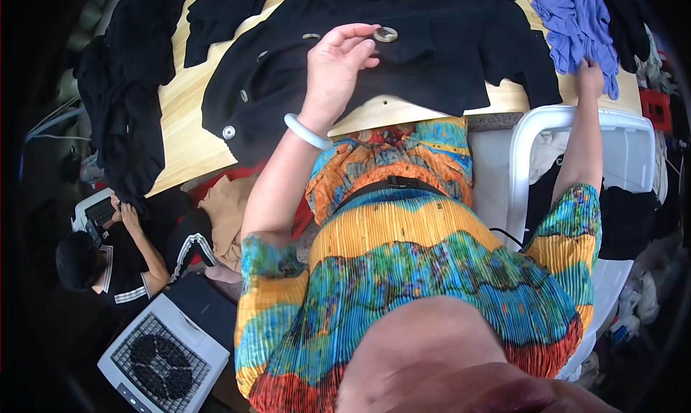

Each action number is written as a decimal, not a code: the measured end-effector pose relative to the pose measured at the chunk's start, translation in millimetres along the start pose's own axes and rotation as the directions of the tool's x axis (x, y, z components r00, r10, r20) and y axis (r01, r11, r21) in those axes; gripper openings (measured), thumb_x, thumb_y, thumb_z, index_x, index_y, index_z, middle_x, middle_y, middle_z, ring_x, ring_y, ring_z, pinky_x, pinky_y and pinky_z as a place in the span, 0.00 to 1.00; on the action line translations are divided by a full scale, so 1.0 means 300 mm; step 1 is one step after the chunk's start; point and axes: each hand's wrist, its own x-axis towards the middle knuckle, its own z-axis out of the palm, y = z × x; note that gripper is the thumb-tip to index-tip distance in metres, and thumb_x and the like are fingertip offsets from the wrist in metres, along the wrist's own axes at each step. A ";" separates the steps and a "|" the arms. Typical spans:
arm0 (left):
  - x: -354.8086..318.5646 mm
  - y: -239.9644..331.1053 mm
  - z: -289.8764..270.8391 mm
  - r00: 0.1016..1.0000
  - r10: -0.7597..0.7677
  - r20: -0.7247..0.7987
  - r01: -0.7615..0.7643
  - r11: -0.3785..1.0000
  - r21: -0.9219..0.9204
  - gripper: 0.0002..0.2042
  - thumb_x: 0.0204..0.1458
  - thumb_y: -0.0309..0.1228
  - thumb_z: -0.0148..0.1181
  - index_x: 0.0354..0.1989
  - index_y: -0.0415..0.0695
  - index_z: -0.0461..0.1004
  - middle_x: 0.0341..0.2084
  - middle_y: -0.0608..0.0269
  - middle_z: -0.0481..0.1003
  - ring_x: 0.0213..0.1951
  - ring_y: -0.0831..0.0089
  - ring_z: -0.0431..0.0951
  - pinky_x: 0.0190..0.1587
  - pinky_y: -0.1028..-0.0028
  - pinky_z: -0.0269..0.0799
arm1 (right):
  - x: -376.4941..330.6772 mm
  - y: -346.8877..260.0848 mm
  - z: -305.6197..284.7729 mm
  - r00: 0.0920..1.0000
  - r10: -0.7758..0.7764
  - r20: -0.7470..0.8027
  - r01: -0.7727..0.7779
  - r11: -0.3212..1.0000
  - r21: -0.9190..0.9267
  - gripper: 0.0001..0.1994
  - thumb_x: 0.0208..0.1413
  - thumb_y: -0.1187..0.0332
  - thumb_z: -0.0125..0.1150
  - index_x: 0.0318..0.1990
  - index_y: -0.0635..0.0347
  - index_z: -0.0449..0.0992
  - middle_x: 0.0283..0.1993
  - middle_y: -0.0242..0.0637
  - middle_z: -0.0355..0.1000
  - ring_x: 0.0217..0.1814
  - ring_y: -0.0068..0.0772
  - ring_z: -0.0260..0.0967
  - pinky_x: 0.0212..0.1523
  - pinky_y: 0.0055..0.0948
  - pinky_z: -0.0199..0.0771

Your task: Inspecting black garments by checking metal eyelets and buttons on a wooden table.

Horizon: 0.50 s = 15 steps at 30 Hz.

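Observation:
My left hand (338,56) is above a black garment (417,67) spread on the wooden table, its fingers bent in. A round olive-brown button (386,34) shows at the tips of its index finger and thumb. Further buttons run along the garment's left edge, among them a silvery one (229,132) at the near corner. My right hand (590,78) reaches out to the far right, its fingers closed on the lower edge of a bunched purple garment (576,24). The fingertips there are partly hidden.
More black clothes (133,74) hang over the left of the table (188,128). By my right arm stands a white plastic tub (518,168) with dark cloth in it. At lower left are a white fan unit (162,362) and another person (122,269). A red crate (655,110) is far right.

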 end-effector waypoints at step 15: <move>0.005 -0.030 -0.221 0.864 -0.197 -0.463 0.260 0.963 0.076 0.15 0.50 0.40 0.56 0.32 0.37 0.68 0.23 0.60 0.71 0.18 0.77 0.71 0.17 0.81 0.67 | -0.009 -0.042 0.012 0.991 0.068 -0.113 -0.090 0.975 -0.205 0.21 0.45 0.55 0.54 0.44 0.59 0.72 0.44 0.50 0.70 0.50 0.50 0.64 0.51 0.39 0.64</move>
